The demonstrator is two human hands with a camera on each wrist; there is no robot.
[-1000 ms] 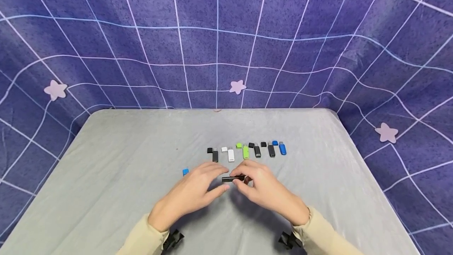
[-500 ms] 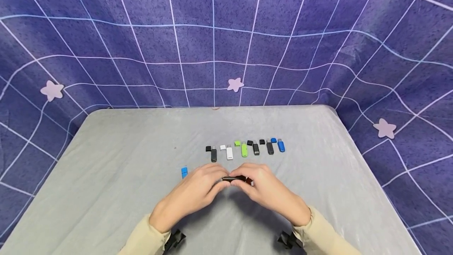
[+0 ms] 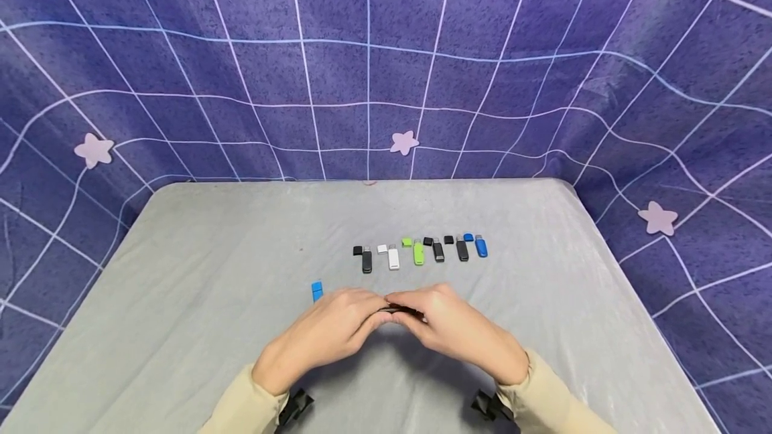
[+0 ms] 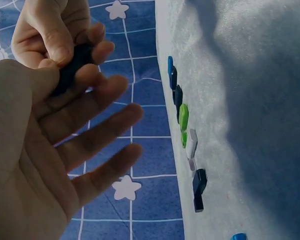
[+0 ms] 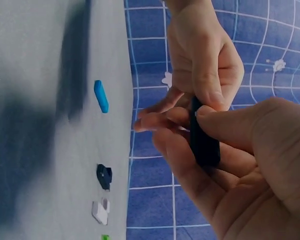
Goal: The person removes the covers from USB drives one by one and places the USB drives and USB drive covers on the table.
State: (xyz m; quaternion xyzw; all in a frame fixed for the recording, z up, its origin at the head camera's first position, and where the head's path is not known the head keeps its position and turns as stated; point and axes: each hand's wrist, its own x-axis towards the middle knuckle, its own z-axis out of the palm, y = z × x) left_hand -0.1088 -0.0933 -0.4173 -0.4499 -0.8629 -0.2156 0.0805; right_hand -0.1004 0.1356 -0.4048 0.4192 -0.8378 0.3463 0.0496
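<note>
Both hands meet low in the middle of the head view over a black USB flash drive (image 5: 205,142). My left hand (image 3: 326,327) pinches one end between thumb and index finger, its other fingers spread in the left wrist view. My right hand (image 3: 455,327) grips the other end between thumb and fingers. The fingers cover much of the drive, so whether a cap sits on it cannot be told. Just beyond the left hand lies a blue USB flash drive (image 3: 317,290), partly covered in the head view.
Across the grey-covered table (image 3: 211,253), uncapped flash drives form a row: black (image 3: 366,262), white (image 3: 393,259), green (image 3: 419,254), two more dark ones and a blue one (image 3: 480,247). Loose caps lie by them. A purple gridded curtain (image 3: 338,72) stands behind.
The left hand, a second ago apart from the black flash drive with thumb and fingers parted, has closed on its left end. The right hand keeps its grip; the drive is now more covered.
</note>
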